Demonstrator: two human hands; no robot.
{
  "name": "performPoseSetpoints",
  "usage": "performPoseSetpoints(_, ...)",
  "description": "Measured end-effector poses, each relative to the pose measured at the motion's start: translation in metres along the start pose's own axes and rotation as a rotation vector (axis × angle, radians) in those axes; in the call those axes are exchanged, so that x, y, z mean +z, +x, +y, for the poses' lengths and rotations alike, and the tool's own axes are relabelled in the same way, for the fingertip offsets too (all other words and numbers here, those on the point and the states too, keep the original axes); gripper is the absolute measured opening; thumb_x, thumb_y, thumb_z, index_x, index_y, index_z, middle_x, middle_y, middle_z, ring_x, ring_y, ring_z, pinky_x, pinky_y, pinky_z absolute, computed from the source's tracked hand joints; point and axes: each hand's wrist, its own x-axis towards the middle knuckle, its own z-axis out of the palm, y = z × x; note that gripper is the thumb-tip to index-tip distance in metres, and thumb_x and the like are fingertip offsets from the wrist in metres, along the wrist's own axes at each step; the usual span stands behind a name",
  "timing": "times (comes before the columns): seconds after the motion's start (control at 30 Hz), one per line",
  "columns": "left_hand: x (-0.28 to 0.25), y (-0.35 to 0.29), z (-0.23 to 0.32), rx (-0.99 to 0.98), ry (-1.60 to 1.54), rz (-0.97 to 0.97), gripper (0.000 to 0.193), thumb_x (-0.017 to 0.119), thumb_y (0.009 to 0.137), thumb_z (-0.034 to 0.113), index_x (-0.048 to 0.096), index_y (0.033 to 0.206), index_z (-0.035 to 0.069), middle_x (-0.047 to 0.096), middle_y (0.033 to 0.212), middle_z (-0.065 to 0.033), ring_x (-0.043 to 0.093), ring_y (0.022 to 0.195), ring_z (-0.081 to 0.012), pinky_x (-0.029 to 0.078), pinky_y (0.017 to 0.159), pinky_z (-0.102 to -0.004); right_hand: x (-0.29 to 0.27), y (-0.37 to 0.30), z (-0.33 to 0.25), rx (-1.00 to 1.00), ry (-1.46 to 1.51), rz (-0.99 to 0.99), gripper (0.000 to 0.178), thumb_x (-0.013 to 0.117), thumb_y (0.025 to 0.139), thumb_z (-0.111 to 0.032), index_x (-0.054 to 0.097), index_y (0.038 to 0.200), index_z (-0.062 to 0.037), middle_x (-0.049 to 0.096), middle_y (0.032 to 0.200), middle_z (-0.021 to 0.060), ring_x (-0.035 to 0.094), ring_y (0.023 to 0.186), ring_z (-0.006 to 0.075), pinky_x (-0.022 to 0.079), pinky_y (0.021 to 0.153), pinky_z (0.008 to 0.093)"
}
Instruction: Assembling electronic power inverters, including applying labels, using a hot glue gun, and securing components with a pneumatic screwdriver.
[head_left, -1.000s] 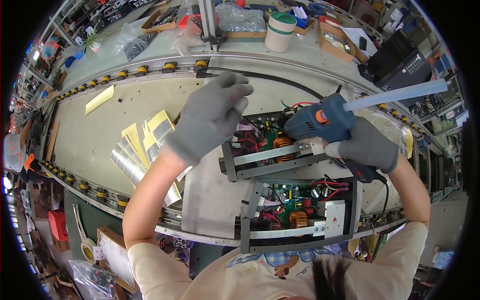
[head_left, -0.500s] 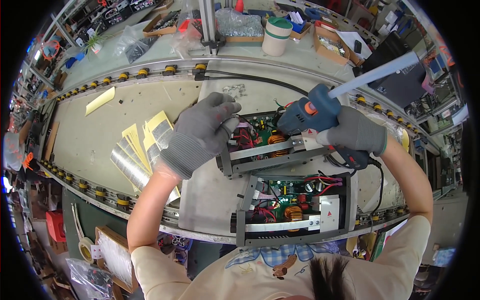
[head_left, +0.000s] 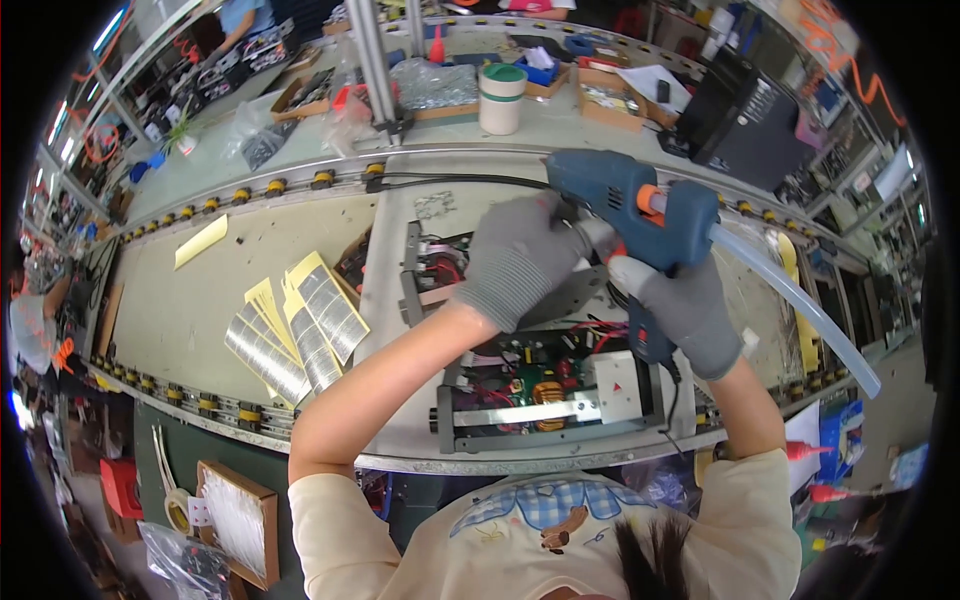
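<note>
My right hand (head_left: 685, 305), in a grey glove, is wrapped round the handle of a dark blue glue gun (head_left: 615, 195). A long translucent glue stick (head_left: 800, 300) sticks out of its back end, and its nose points left. My left hand (head_left: 525, 245), also gloved, reaches over the farther open-frame electronic unit (head_left: 412, 270), below the gun's nose; its fingers are blurred and partly hidden. Much of that unit is covered by my hands. Nearer to me lies a second such unit (head_left: 550, 420), with a green circuit board, a copper coil and a white plate with a red triangle.
Yellow-backed label sheets (head_left: 300, 310) lie on the left of the bench, a loose yellow strip (head_left: 202, 242) behind them. Roller rails (head_left: 250, 413) edge the bench. Behind stand a white canister with green lid (head_left: 502, 100) and a black case (head_left: 745, 120). Black cables (head_left: 460, 180) cross the back.
The glue gun has been raised and turned, its nose now farther from the boards and its glue stick hanging to the right. My left hand has moved right across the farther unit, which sits turned differently.
</note>
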Motion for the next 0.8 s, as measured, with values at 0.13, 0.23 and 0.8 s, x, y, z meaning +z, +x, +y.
performPoseSetpoints(0.13,0.035,0.010,0.013,0.141,-0.130,0.077,0.039,0.060,0.073,0.036,0.062,0.091,0.001,0.063,0.077,-0.0187,0.063,0.076,-0.0312,0.049,0.067,-0.0392,-0.016,-0.017,0.016,-0.126,-0.042,0.132,0.035,0.069,0.074,-0.026,0.061,0.100,-0.0050,0.064,0.083,0.0078,0.062,0.072,0.0169,0.049,0.065,0.0315)
performPoseSetpoints(0.23,0.058,0.008,0.024,0.666,0.264,0.276,0.026,0.055,0.072,0.014,0.061,0.094,0.003,0.061,0.096,-0.0207,0.061,0.081,-0.0312,0.048,0.067,-0.0408,-0.037,-0.039,0.005,0.018,-0.289,0.161,0.035,0.067,0.074,-0.033,0.063,0.096,-0.0066,0.064,0.078,0.0101,0.062,0.070,0.0208,0.049,0.065,0.0332)
performPoseSetpoints(0.8,0.050,-0.045,-0.037,0.568,0.522,0.062,0.019,0.056,0.081,0.011,0.060,0.099,0.005,0.059,0.096,-0.0126,0.055,0.090,-0.0295,0.044,0.081,-0.0382,-0.302,-0.357,0.127,0.429,-0.490,1.411,0.032,0.066,0.071,-0.018,0.062,0.097,0.0008,0.062,0.081,0.0050,0.056,0.066,0.0132,0.044,0.062,0.0257)
